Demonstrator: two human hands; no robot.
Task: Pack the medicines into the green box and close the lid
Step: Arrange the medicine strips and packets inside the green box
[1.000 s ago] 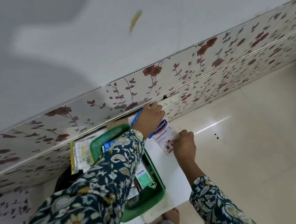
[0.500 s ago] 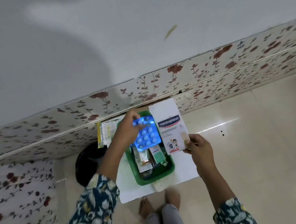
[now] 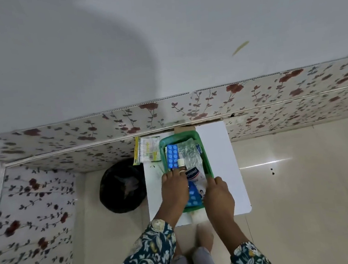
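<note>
Both my hands rest palm-down in the green plastic box (image 3: 207, 162) on the white table (image 3: 223, 148): left hand (image 3: 174, 190) and right hand (image 3: 218, 195) flank the white plaster carton (image 3: 195, 177). I cannot tell either's grip. Blue blister strip (image 3: 172, 156) lies inside, farther in.

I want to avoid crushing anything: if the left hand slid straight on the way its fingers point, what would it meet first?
Probably the small white-capped bottle just past the left hand, inside the green box; the blue blister strip lies alongside. Depth is unclear.
</note>
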